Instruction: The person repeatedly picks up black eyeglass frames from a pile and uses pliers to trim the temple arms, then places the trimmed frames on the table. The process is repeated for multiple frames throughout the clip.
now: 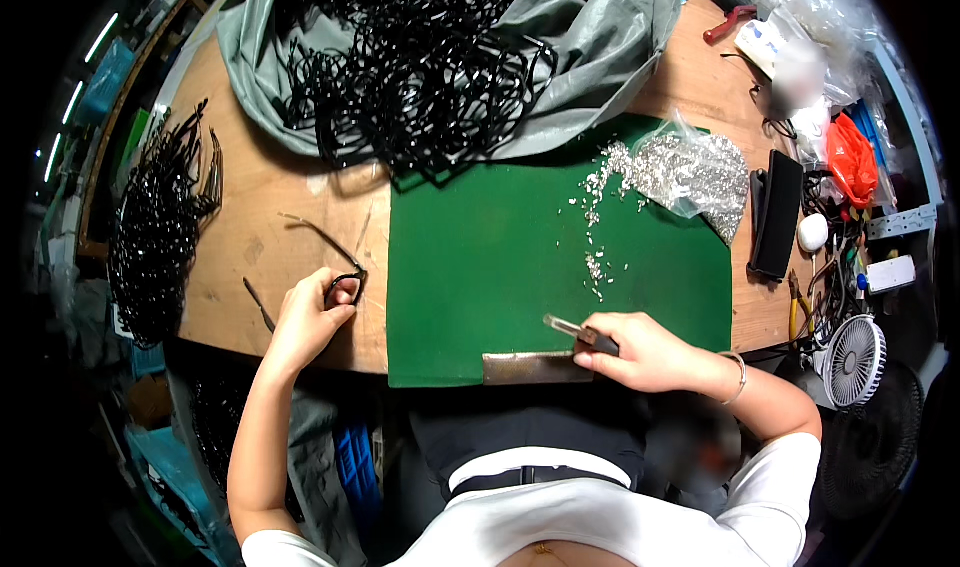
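Observation:
My left hand (308,315) is closed on a pair of black eyeglasses (352,272) at the left edge of the green mat. Its temple arms stick out to the left, over bare wood. Near the mat's front edge, my right hand (640,352) grips a small hand tool (570,327) with a dark handle and a pale, shiny tip pointing left; its exact kind is unclear. Just below that tool, a flat metal strip (535,368) lies along the mat's edge. Small silvery-white pieces (596,267) are scattered on the green mat (470,267), beyond my right hand.
A clear bag (700,172) of small silvery pieces rests at the mat's far right. Black eyeglass frames heap on a grey sheet (250,57) at the back; another pile (155,237) stands left. A black case (777,217), yellow-handled pliers (794,307) and a white fan (855,362) line the right.

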`<state>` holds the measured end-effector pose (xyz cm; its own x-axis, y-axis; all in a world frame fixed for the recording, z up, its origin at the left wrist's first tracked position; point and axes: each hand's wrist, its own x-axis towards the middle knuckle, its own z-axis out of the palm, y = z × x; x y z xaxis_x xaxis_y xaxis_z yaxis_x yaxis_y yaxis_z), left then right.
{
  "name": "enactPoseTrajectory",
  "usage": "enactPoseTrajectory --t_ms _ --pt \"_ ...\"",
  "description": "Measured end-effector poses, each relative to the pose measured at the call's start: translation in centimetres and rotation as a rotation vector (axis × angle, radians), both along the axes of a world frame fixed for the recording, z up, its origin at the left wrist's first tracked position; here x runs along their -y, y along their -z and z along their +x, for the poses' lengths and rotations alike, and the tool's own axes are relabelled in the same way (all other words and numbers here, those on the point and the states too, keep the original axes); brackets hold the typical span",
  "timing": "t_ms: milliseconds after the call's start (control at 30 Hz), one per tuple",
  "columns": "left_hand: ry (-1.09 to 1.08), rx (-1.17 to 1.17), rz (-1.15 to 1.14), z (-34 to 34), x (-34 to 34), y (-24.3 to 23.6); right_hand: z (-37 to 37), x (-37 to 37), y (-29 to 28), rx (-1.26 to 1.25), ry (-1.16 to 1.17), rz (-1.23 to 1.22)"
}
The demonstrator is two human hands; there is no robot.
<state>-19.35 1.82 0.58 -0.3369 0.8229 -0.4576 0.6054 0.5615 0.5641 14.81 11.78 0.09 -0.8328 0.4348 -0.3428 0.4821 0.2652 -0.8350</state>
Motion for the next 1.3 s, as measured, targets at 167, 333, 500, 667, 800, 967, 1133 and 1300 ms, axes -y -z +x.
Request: enactPoseTrajectory --t_ms 167,333,500,667,800,967,1133,1300 --pt "0.091 -0.200 0.785 6.1 -7.6 -2.5 0.1 -0.3 0.5 0.094 0.078 -0.024" --pt "0.147 -0.961 0.861 10.7 -18.9 3.2 -1.0 0.8 -0.2 0.045 -0.055 0.144" --pt "0.110 -0.692 0.868 8.3 -20.0 1.3 2.9 0.7 0.0 -0.006 -0.063 0.264" --pt "0.025 0.347 0.939 9.4 -16.1 -5.2 0.9 0.5 -0.3 0.130 -0.010 0.806" --pt "-0.151 0.801 0.806 12.1 -9.9 -6.2 2.7 1.7 0.1 0.214 -0.029 0.752" --pt "-0.210 1.215 0.619 11.1 -0.5 -6.6 3.0 -0.3 -1.2 0.083 0.166 0.574" --pt "-0.503 0.860 0.747 14.6 0.9 -4.9 1.8 -1.6 2.3 0.143 0.199 0.516" --pt "-0.338 0.960 0.656 15.2 2.3 -3.0 1.8 -1.1 2.4 0.167 0.121 0.591"
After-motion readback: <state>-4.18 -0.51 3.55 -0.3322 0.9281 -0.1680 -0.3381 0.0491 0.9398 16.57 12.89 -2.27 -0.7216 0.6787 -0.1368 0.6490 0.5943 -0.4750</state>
